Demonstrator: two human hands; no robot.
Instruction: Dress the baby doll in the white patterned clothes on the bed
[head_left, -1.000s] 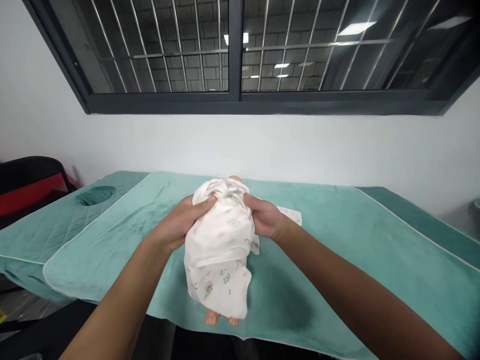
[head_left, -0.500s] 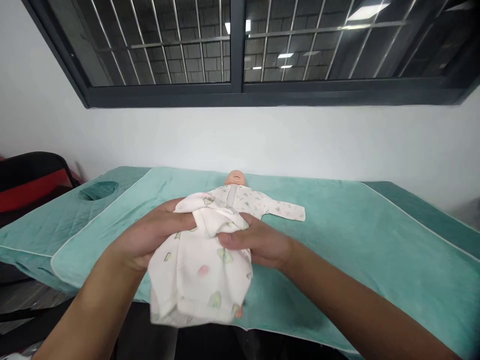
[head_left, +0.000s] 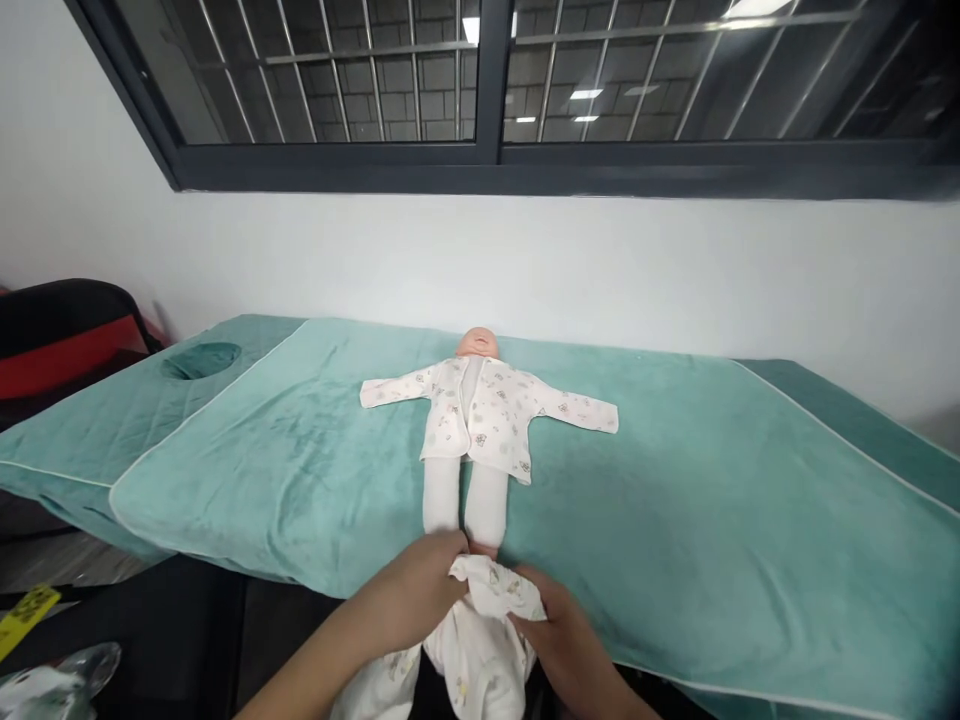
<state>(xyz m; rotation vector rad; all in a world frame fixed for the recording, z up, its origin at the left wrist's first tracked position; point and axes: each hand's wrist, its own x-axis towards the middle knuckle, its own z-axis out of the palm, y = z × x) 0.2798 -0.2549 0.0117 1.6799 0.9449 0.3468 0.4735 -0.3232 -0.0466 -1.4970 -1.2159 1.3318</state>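
A baby doll (head_left: 480, 343) lies on its back on the teal bed cover, arms spread and feet towards me. It wears a white printed jacket (head_left: 495, 410) and plain white leggings (head_left: 486, 505). Below its feet, at the bed's near edge, my left hand (head_left: 431, 585) and my right hand (head_left: 555, 625) grip opposite sides of the gathered top of white printed baby pants (head_left: 487, 650). The pants hang down in folds over the edge. Some of my fingers are hidden by the cloth, and one foot of the doll is hidden behind my left hand.
The teal cover (head_left: 712, 510) spreads over a massage bed with a face hole (head_left: 201, 361) at its left end. Behind it rise a white wall and a barred window. A black and red bag (head_left: 71, 340) stands at far left, and a yellow tag (head_left: 28, 615) shows lower left.
My hands have lowered with the pants towards me and the bed's near edge, uncovering the doll's body and legs. The pants' folds now hang lower. The view has tilted down slightly.
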